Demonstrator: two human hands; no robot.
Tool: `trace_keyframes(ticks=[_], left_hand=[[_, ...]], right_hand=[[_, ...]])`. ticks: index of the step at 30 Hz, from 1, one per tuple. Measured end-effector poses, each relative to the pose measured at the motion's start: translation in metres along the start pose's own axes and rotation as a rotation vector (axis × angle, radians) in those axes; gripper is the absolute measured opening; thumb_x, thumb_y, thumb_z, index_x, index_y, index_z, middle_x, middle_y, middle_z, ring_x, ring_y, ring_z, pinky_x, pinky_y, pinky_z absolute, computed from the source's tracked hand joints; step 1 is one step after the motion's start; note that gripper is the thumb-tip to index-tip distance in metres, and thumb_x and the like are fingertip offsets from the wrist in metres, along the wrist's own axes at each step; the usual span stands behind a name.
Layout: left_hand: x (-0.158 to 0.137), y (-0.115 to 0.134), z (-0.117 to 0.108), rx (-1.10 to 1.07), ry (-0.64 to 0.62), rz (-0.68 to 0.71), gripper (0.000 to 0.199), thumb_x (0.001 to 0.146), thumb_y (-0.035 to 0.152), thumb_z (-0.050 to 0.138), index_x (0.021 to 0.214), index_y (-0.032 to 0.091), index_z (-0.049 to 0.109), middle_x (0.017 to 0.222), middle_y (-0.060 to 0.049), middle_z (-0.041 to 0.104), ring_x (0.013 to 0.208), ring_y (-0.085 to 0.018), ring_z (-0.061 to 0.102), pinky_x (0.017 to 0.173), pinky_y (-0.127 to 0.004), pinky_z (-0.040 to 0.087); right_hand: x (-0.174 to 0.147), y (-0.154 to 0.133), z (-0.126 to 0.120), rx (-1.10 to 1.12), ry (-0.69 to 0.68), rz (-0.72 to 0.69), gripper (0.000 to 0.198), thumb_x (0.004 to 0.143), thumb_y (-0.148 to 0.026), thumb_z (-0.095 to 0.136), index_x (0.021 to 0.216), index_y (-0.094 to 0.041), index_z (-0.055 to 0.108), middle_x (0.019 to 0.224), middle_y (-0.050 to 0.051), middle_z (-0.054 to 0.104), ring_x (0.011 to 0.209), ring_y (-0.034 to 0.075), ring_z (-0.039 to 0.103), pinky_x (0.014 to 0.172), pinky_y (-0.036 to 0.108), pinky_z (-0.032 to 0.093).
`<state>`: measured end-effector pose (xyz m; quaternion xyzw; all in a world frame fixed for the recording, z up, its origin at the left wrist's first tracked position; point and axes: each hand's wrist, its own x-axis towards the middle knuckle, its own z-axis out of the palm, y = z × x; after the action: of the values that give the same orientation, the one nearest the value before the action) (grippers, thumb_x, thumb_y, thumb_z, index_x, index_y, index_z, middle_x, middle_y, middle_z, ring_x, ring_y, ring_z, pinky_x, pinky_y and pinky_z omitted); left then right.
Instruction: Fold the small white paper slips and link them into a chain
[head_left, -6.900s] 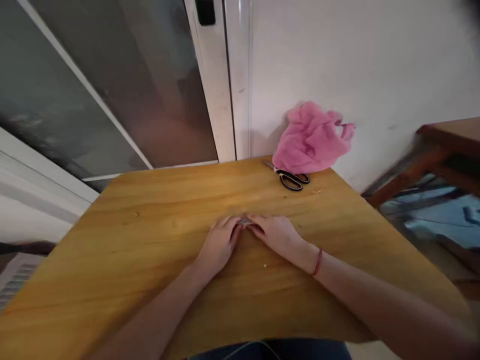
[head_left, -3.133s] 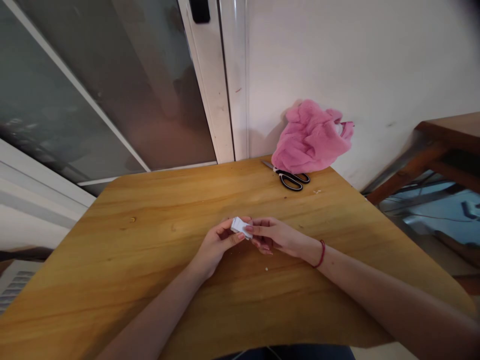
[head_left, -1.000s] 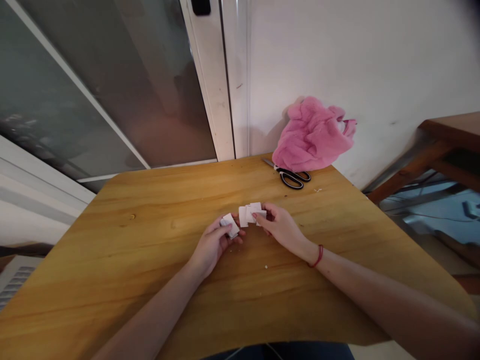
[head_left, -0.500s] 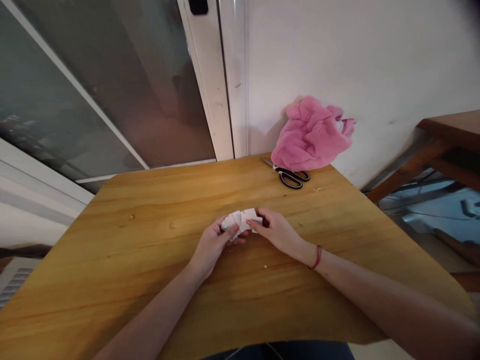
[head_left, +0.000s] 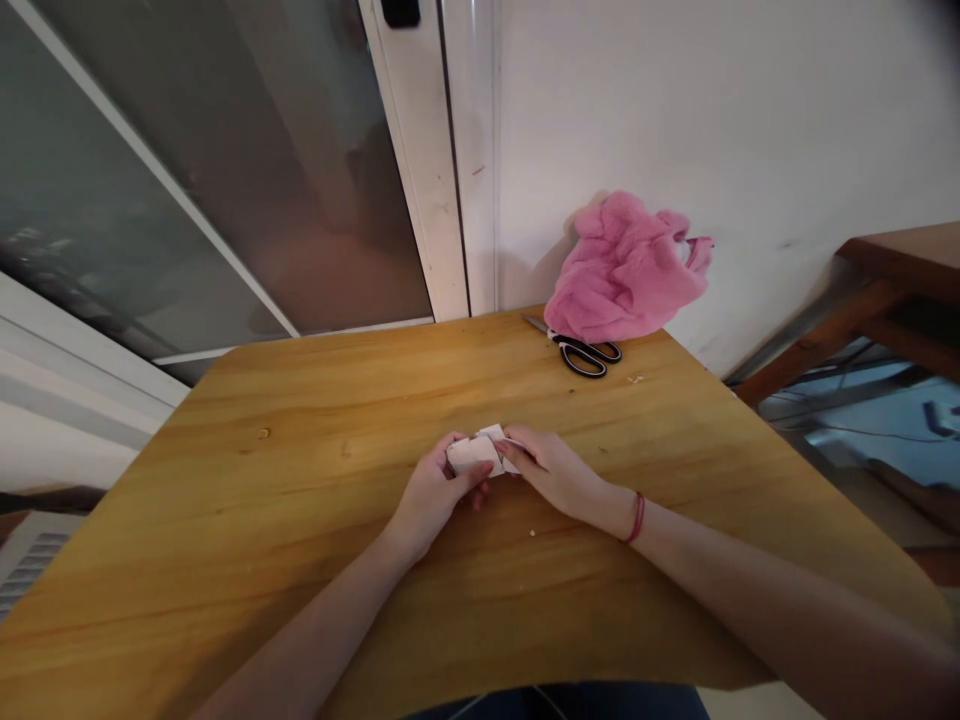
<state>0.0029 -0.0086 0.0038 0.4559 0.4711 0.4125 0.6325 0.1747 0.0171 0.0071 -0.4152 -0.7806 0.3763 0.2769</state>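
Several small white paper pieces [head_left: 474, 453] are held between my two hands, above the middle of the wooden table [head_left: 315, 540]. My left hand [head_left: 435, 495] is closed on the left part of the pieces, its thumb pressed on top and its other fingers beneath. From the right, my right hand [head_left: 551, 468] pinches the other end of the papers, with the thumb and index finger close together. Its fingers partly cover the paper there. How many pieces each hand holds cannot be made out.
Black-handled scissors [head_left: 581, 355] lie at the back of the table, partly under a crumpled pink fluffy cloth [head_left: 626, 270] against the wall. A small yellowish bit [head_left: 264, 433] rests on the left, and a white scrap [head_left: 532, 533] near my right wrist.
The fanned-out papers have drawn closer together, and a broader white face now shows under my left thumb. My right fingers have shifted slightly down. Scissors and cloth stay put.
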Motion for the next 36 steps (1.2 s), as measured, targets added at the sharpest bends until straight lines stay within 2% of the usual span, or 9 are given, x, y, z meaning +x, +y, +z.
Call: trace_keyframes(ticks=[4,10,14,17,22,25,30,33,36], left_hand=[[0.000,-0.002,0.001,0.096,-0.015,0.033,0.031,0.071,0.035,0.066,0.087,0.021,0.043,0.054,0.008,0.054,0.041,-0.008,0.047,0.043,-0.019,0.035],[0.000,-0.003,0.003,0.096,-0.025,0.035,0.027,0.070,0.031,0.066,0.082,0.021,0.044,0.053,0.008,0.051,0.040,-0.007,0.043,0.041,-0.019,0.032],[0.002,0.000,0.001,-0.186,-0.043,-0.003,0.015,0.074,0.024,0.058,0.085,0.019,0.050,0.070,0.002,0.056,0.052,-0.009,0.051,0.046,-0.021,0.037],[0.002,0.002,0.000,-0.320,-0.016,-0.001,0.021,0.076,0.020,0.052,0.096,0.017,0.054,0.083,-0.003,0.059,0.059,-0.013,0.056,0.048,-0.024,0.041],[0.000,0.003,0.001,-0.327,0.025,0.089,0.037,0.082,0.021,0.050,0.118,0.016,0.048,0.100,-0.010,0.063,0.077,-0.018,0.062,0.060,-0.028,0.047],[-0.001,0.003,0.001,-0.266,0.032,0.127,0.037,0.082,0.024,0.054,0.118,0.018,0.046,0.105,-0.010,0.063,0.085,-0.019,0.062,0.065,-0.028,0.050],[-0.002,0.000,0.002,-0.114,0.029,0.098,0.023,0.080,0.030,0.058,0.097,0.016,0.054,0.081,-0.005,0.068,0.063,-0.014,0.062,0.055,-0.025,0.050],[-0.003,-0.001,0.006,-0.044,0.032,0.055,0.023,0.076,0.033,0.062,0.090,0.015,0.055,0.065,-0.001,0.065,0.053,-0.012,0.058,0.048,-0.022,0.047],[-0.001,-0.002,0.008,-0.013,0.068,0.027,0.026,0.072,0.035,0.066,0.084,0.016,0.053,0.055,0.003,0.060,0.046,-0.011,0.054,0.042,-0.020,0.043]], right_hand=[[-0.005,-0.004,0.005,-0.094,-0.055,-0.025,0.026,0.095,-0.034,0.027,0.081,-0.020,0.043,0.068,0.000,0.052,0.058,0.012,0.047,0.053,0.024,0.031],[-0.005,-0.002,0.008,-0.146,-0.041,0.042,0.023,0.092,-0.039,0.038,0.082,-0.019,0.045,0.067,0.001,0.055,0.057,0.013,0.048,0.050,0.024,0.028],[-0.001,0.002,0.005,-0.004,0.070,0.095,0.028,0.093,-0.039,0.034,0.074,-0.019,0.043,0.063,-0.002,0.050,0.057,0.011,0.047,0.052,0.023,0.033],[0.002,0.003,0.001,0.078,0.118,0.115,0.031,0.094,-0.040,0.031,0.074,-0.019,0.043,0.063,-0.002,0.048,0.056,0.011,0.047,0.053,0.023,0.035],[0.003,0.005,-0.002,0.152,0.145,0.181,0.032,0.092,-0.044,0.032,0.074,-0.020,0.042,0.061,-0.003,0.047,0.053,0.011,0.046,0.050,0.023,0.036],[0.004,0.006,-0.003,0.146,0.182,0.216,0.032,0.092,-0.043,0.032,0.070,-0.020,0.038,0.058,-0.003,0.046,0.051,0.011,0.046,0.049,0.023,0.035],[0.003,0.006,-0.002,0.027,0.119,0.130,0.028,0.092,-0.036,0.031,0.072,-0.020,0.042,0.062,-0.002,0.049,0.054,0.011,0.046,0.052,0.024,0.033],[0.000,0.002,0.003,-0.080,0.038,0.065,0.026,0.093,-0.031,0.030,0.076,-0.019,0.044,0.065,-0.001,0.052,0.057,0.011,0.047,0.054,0.023,0.031],[-0.004,-0.004,0.008,-0.184,0.031,0.065,0.024,0.094,-0.029,0.027,0.079,-0.019,0.043,0.063,-0.001,0.052,0.053,0.011,0.045,0.050,0.023,0.027]])
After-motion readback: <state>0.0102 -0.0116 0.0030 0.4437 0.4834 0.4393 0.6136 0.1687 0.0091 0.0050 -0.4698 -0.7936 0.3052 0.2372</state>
